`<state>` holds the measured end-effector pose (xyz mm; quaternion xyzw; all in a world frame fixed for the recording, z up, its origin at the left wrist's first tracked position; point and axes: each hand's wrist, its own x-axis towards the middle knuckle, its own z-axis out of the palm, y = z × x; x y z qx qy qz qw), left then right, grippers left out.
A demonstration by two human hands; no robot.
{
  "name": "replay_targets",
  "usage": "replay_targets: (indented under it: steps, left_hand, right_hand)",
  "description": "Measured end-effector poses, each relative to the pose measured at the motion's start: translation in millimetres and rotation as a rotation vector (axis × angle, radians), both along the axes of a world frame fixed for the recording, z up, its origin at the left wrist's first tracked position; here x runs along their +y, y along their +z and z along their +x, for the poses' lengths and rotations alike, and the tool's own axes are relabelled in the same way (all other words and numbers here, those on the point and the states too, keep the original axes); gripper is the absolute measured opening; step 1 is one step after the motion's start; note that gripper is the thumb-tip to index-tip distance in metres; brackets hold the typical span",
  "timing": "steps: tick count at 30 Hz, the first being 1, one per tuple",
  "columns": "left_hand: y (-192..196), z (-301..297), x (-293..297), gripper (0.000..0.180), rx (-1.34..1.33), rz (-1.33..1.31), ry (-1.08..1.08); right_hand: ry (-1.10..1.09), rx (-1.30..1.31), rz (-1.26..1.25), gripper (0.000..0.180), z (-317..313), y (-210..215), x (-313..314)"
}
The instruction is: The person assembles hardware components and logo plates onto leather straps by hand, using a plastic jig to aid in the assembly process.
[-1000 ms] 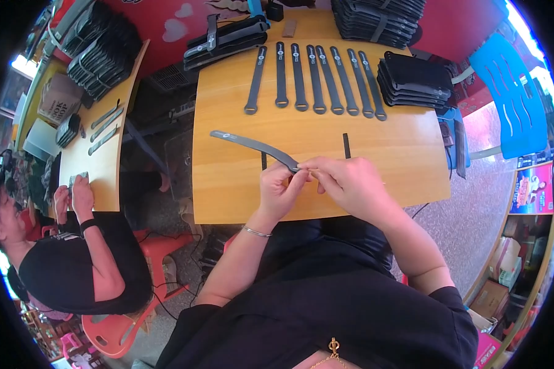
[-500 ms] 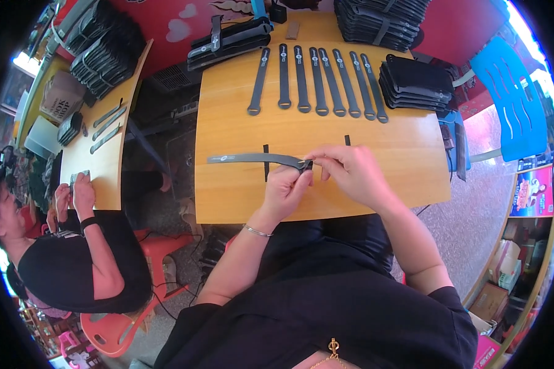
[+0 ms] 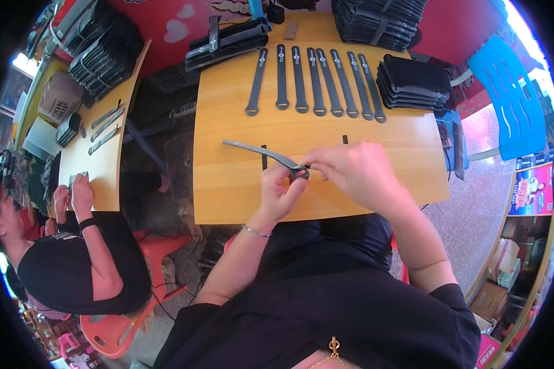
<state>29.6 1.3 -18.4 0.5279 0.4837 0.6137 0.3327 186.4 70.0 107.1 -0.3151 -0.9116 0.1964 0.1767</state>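
A long grey strap (image 3: 252,147) rises over the table's near half, its free end pointing left and slightly away from me. My left hand (image 3: 279,195) is closed round its slotted end, thumb and fingers gripping it. The fingertips of my right hand (image 3: 357,175) pinch at that same end, where a small dark part shows between the two hands. The fingers partly hide this part, so its shape cannot be made out. Beyond my hands, several matching straps (image 3: 301,80) lie side by side, slotted ends toward me.
Two black strips (image 3: 345,139) mark the wooden table (image 3: 228,190). Black folded pouches (image 3: 412,80) are stacked at the right, with larger bundles (image 3: 381,24) behind and more (image 3: 228,44) at back left. A blue chair (image 3: 508,98) stands right. At left, a co-worker (image 3: 74,264) handles something small.
The strap's free end has swung so that it slants more toward the far left. My left hand has turned slightly and the right hand's fingers have shifted at the slotted end.
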Motion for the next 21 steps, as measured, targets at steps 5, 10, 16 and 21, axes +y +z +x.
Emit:
replay_targets:
  steps: [5, 10, 16, 21]
  left_hand:
    - [4.4, 0.0, 0.7, 0.018, -0.447, 0.059, -0.139]
    - [5.7, -4.0, 2.2, 0.017, -0.33, 0.038, -0.194]
    - [6.4, -0.5, -0.4, 0.015, -0.087, -0.039, -0.208]
    - [4.4, 0.4, 2.1, 0.021, 0.14, 0.122, -0.199]
  right_hand:
    - [0.031, -0.046, -0.038, 0.014, 1.2, -5.0, -5.0]
    - [0.033, -0.037, -0.141, 0.015, 2.1, -0.8, -5.8]
    - [0.0, -0.108, -0.13, 0.015, 8.9, 4.5, -5.6]
    - [-0.003, -0.115, -0.353, 0.015, 27.3, 8.7, 1.4]
